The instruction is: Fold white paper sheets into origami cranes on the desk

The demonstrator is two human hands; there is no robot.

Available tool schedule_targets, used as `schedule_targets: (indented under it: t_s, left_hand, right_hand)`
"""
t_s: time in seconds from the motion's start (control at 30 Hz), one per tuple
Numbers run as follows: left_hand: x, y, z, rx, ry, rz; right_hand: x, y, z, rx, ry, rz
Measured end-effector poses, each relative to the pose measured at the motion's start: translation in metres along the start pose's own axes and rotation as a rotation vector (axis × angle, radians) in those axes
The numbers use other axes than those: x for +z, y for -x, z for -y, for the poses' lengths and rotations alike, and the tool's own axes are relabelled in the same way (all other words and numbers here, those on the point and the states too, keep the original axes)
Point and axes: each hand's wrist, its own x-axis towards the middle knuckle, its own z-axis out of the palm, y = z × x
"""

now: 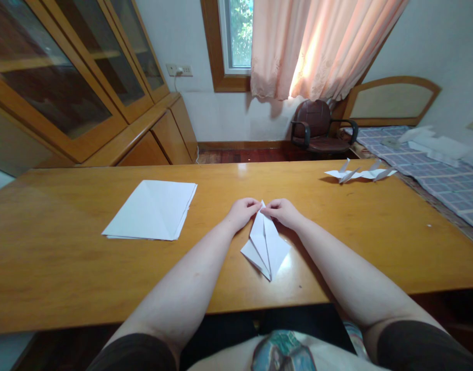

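A partly folded sheet of white paper (273,245) lies on the table in front of me, its narrow tip pointing away and its wider, layered end toward me. My left hand (244,211) pinches the left side of the narrow tip. From the other side, the thumb and fingers of my right hand (282,210) pinch the same tip. Both hands are closed on the paper and nearly touch each other there. A long crease runs down the middle, and flaps stick out left and right at the near end.
On the left of the wooden table (58,268) lies a stack of square white paper (153,208). Folded paper cranes (348,175) stand at the far right edge. Beyond are an office chair (316,126), a bed (425,170) and a glass-door cabinet (105,121).
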Motion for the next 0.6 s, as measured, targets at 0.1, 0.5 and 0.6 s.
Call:
schedule_targets:
  t_s: [0.1,0.5,0.6]
  left_hand:
    - [-0.0001,0.0021,-0.0016,0.011,-0.024,0.005]
    - [0.0009,0.0028,-0.0019,0.048,-0.032,0.061]
    - [0.0016,0.0032,-0.0016,0.048,-0.008,0.104]
  right_hand:
    - [0.0004,-0.0004,-0.0007,0.014,-0.004,-0.01]
    - [-0.0035,-0.0042,-0.0026,0.052,-0.413,-0.064]
    - [-0.0041,-0.0037,-0.0022,0.054,-0.407,-0.057]
